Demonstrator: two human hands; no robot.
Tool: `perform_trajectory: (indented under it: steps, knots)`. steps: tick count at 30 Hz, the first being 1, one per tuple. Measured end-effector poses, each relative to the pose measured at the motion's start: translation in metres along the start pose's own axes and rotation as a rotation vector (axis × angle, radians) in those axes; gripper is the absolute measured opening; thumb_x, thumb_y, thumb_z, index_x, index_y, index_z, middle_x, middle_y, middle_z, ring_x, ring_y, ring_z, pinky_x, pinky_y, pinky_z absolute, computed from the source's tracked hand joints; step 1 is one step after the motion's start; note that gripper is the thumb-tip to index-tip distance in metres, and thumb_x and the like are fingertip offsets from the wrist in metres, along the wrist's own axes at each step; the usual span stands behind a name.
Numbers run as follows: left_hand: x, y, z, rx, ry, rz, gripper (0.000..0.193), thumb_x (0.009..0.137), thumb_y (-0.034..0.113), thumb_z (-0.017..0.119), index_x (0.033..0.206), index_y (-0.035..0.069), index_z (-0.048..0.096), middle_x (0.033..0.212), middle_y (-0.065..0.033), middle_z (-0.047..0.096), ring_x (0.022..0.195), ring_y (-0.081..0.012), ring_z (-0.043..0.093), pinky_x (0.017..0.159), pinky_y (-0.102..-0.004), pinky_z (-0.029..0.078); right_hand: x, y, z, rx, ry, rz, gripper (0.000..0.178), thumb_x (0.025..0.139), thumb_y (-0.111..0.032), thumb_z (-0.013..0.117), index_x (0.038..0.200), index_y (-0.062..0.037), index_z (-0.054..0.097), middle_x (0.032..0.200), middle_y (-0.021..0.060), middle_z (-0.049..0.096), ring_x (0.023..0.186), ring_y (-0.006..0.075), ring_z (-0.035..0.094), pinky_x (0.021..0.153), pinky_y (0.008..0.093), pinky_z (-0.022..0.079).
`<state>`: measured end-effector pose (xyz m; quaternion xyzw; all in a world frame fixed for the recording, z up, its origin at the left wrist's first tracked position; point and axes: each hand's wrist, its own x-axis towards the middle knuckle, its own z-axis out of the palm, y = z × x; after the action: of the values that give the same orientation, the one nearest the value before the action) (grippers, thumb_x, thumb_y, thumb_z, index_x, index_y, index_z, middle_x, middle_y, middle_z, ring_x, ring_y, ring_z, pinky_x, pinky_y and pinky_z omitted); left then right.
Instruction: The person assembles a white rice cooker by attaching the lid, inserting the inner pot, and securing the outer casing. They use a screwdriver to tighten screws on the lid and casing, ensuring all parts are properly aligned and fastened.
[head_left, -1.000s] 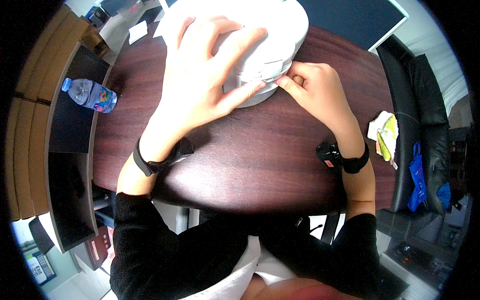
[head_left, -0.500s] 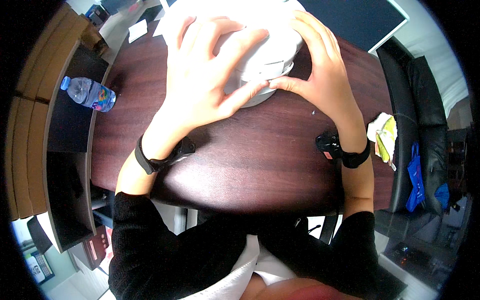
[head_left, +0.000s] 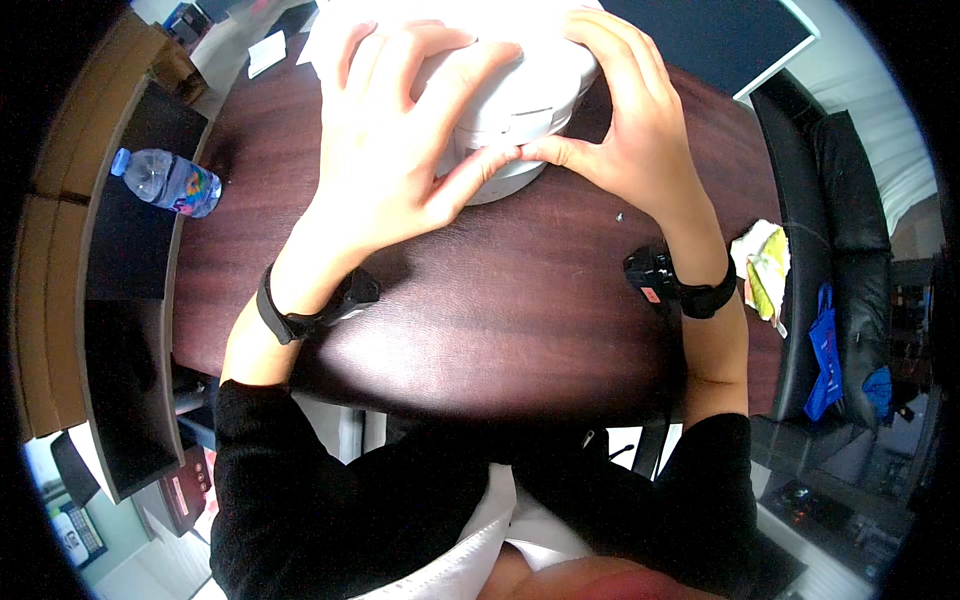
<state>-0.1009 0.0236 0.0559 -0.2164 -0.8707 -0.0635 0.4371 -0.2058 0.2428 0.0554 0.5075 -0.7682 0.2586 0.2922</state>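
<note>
A white, rounded, lidded appliance (head_left: 530, 95) stands on the dark wood table, its top washed out by glare and its far part cut off by the upper edge. My left hand (head_left: 385, 140) lies over its left side with the fingers spread across the top. On the right side, my right hand (head_left: 640, 130) curves around it, fingers on the upper surface. Both thumbs meet at the front, against the rim below a narrow panel. A lower white base shows beneath the thumbs. I cannot tell whether the lid is fully closed.
The table (head_left: 480, 300) carries a crumpled white and yellow-green packet (head_left: 765, 265) at its right edge. A water bottle with a blue cap (head_left: 170, 182) lies to the left. White paper (head_left: 267, 54) is at the far left. A black sofa (head_left: 855, 200) stands on the right.
The whole view has shifted slightly. Both hands and thumbs sit a little farther left and away, still on the white appliance. A gap at its front right rim looks narrower.
</note>
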Motion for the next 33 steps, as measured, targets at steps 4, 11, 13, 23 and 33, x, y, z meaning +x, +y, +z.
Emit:
perform_trajectory:
  steps: [4,11,13,23,33]
  knots:
    - [0.004,0.000,-0.008,-0.006,-0.037,0.001,0.065,0.078,0.042,0.080,0.136,0.019,0.063,0.122,-0.0095,0.058,0.117,-0.0297,0.055,0.110,-0.0486,0.035,0.004,0.008,0.005,0.046,0.078,-0.116,0.096,0.064,-0.047,0.093,0.141,-0.0051,0.054,0.143,0.0157,0.054,0.136,0.0347,0.050,0.114,0.0461,0.040]
    - [0.011,-0.013,-0.029,-0.095,-0.195,0.014,0.081,0.068,0.036,0.087,0.140,0.011,0.061,0.129,-0.0132,0.060,0.123,-0.0328,0.056,0.107,-0.0458,0.043,0.005,0.020,0.003,0.075,0.006,-0.130,0.097,0.062,-0.044,0.094,0.142,-0.0087,0.055,0.144,0.0143,0.054,0.139,0.0342,0.047,0.116,0.0470,0.038]
    - [0.010,-0.014,-0.029,-0.132,-0.199,-0.026,0.083,0.068,0.035,0.087,0.142,0.011,0.059,0.132,-0.0146,0.059,0.126,-0.0337,0.055,0.108,-0.0461,0.043,0.006,0.022,0.000,0.091,-0.023,-0.147,0.097,0.061,-0.043,0.095,0.142,-0.0086,0.054,0.144,0.0139,0.053,0.140,0.0341,0.046,0.118,0.0477,0.036]
    - [0.012,-0.013,-0.030,-0.015,-0.223,-0.030,0.081,0.069,0.039,0.088,0.137,0.005,0.058,0.136,-0.0176,0.058,0.130,-0.0366,0.054,0.109,-0.0468,0.041,0.003,0.013,-0.001,0.099,-0.074,-0.027,0.088,0.067,-0.038,0.092,0.136,0.0023,0.054,0.142,0.0228,0.051,0.141,0.0425,0.041,0.119,0.0512,0.034]
    - [0.012,-0.012,-0.027,-0.026,-0.167,-0.001,0.078,0.071,0.040,0.087,0.135,0.004,0.060,0.132,-0.0172,0.060,0.126,-0.0369,0.055,0.107,-0.0471,0.041,0.006,0.025,0.005,0.169,-0.051,-0.098,0.084,0.067,-0.044,0.091,0.131,-0.0017,0.056,0.137,0.0186,0.053,0.135,0.0377,0.044,0.116,0.0504,0.035]
